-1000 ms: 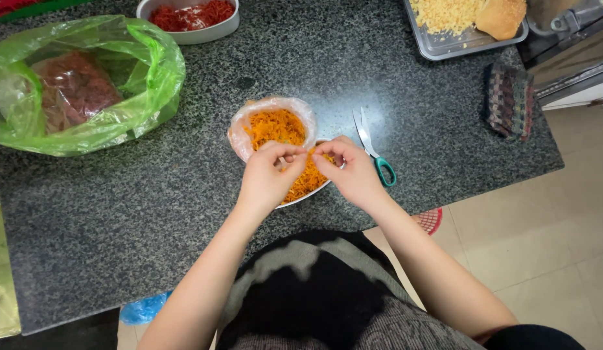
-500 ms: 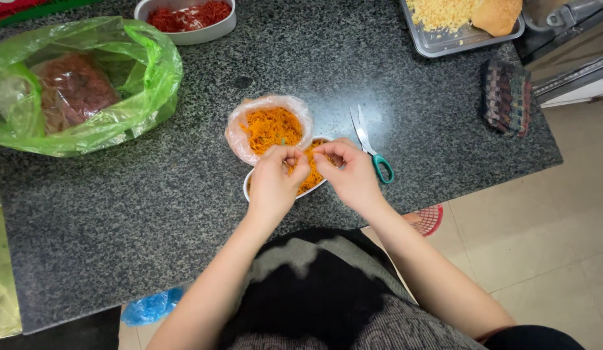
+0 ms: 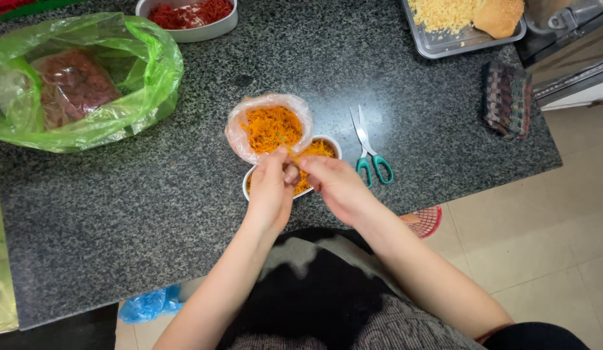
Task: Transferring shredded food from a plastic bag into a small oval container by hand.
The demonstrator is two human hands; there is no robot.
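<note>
Currently our left hand [image 3: 272,188] and right hand [image 3: 337,186] sit over the white bowl [image 3: 327,144] of orange shreds [image 3: 314,150], fingertips meeting and pinching a small clump of shreds between them. Bowl is directly under both hands, near the bench [image 3: 152,207] front edge. Touching the bowl's far-left rim: clear bag [image 3: 240,133] holding more orange shreds. Just right of the bowl: green-handled scissors [image 3: 369,152]. Well left of the bowl: green plastic bag [image 3: 120,71].
</note>
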